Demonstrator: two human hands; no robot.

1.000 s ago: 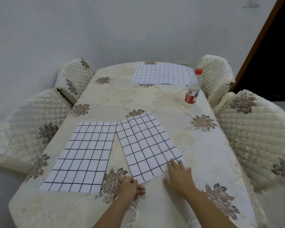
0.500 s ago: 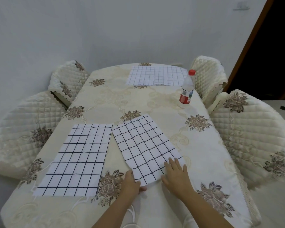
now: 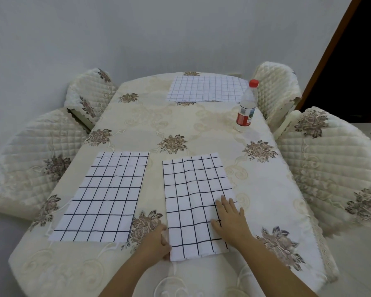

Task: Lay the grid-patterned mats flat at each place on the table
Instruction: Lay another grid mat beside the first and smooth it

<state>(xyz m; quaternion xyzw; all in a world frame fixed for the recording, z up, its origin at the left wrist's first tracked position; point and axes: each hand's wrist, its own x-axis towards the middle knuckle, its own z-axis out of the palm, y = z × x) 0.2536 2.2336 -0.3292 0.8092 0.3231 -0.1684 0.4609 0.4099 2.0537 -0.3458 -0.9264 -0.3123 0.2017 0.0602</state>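
Note:
Three white mats with dark grid lines lie on the cream flowered table (image 3: pixel 180 125). The left near mat (image 3: pixel 103 196) lies flat and untouched. The right near mat (image 3: pixel 193 202) lies straight beside it, with faint fold creases. My left hand (image 3: pixel 156 241) holds that mat's left edge near its near corner, fingers curled at the edge. My right hand (image 3: pixel 229 219) rests flat on the mat's near right part with straight fingers. The far mat (image 3: pixel 206 88) lies flat at the table's far end.
A clear plastic bottle (image 3: pixel 246 106) with a red cap and red label stands upright at the far right of the table. Quilted cream chairs flank the table, among them a left chair (image 3: pixel 30 159) and a right chair (image 3: pixel 334 163). A dark doorway (image 3: pixel 351 61) is at the far right.
The right near mat has turned from a slant to lie straight and parallel with the left mat. My right hand has slid further onto it; my left hand has stayed at its near left edge.

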